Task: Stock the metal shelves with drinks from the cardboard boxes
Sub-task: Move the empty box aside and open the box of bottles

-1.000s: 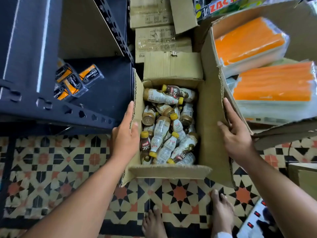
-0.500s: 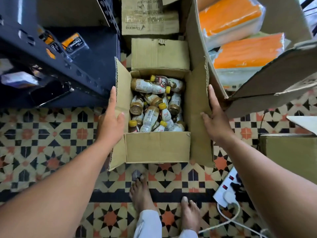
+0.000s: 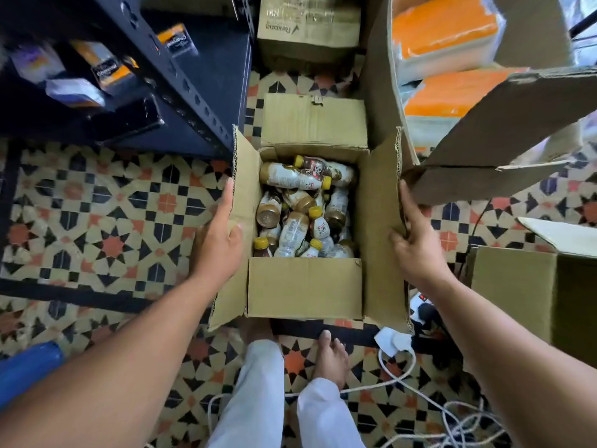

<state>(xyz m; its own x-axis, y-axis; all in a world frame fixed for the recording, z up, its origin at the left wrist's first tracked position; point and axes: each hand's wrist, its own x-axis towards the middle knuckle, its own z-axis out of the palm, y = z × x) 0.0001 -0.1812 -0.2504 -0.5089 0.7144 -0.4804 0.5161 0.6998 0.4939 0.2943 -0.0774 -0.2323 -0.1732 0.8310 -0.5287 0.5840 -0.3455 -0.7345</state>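
Standing over an open cardboard box (image 3: 305, 286) on the tiled floor (image 3: 106, 221), holding it by its two long side flaps. Clamping the left flap with the left hand (image 3: 219, 240): fingers straight along the outside, thumb laid over onto the inner face. Gripping the right flap with the right hand (image 3: 416, 244): forefinger stretched up the edge, the other fingers curled round it.

Between the two hands, down in the box: a loose heap of small plastic bottles (image 3: 290, 176), yellow-capped, pale and brown, lying every way, some on their sides, some cap up. Up and away from the left hand: the dark metal shelf (image 3: 206, 76), its rail punched with holes, a few small packets (image 3: 109, 72) on it. Just beyond the right hand: a bigger carton (image 3: 484, 130) of orange packs (image 3: 445, 30) in clear film.

Probably heavy for its size with so much liquid inside, and prone to shifting, the load lying loose. Corrugated board: stiff enough, but apt to bend or tear at the flap crease, so poor handles for a lift. Better to slide it by the flaps, or to reach under the base. As for the bottles: smooth, rounded, likely a little slippery; best taken round the waist or neck, one or two per hand. Tough rather than fragile.
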